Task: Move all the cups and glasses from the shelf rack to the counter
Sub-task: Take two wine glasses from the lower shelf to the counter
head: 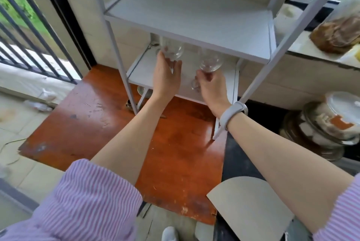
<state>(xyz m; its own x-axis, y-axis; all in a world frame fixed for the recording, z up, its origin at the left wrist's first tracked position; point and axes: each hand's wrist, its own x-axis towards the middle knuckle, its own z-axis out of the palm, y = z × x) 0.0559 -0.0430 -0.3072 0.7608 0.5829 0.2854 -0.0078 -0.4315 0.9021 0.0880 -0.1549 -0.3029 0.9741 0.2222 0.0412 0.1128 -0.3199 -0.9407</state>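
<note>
Left hand (165,77), centre frame: wrapped around left glass (172,51), thumb on one side of the bowl's base, fingers on the other, stem apparently running down between them. Right hand (211,85), just right of centre: pinched on stem of right glass (211,59), right under the bowl. Both grips closed on glass, neither released.

Both glasses clear stemware, held just above lower shelf (142,69) of shelf rack (116,46), tucked under front lip of middle shelf (191,18). Whether feet were touching the lower shelf: couldn't tell, blurred.

Handling, judged: light, rigid, thin-walled, brittle. Smooth glass, so likely slippery under bare skin. Stem the weak point; bowl rim next. Best hold looked like stem right at bowl junction, or cupping under the bowl, roughly what both hands had. Little clearance overhead, so rim strike on middle shelf the obvious risk on the way out.

Orientation: both roughly upright, long axis stem to rim, running from frame centre toward top, mouths up and slightly away from camera. Tilt hard to pin down through wide-angle distortion.

Further out: wristband (233,113) on right wrist. Jars (335,120) at right edge. Counter not identifiable for certain.
</note>
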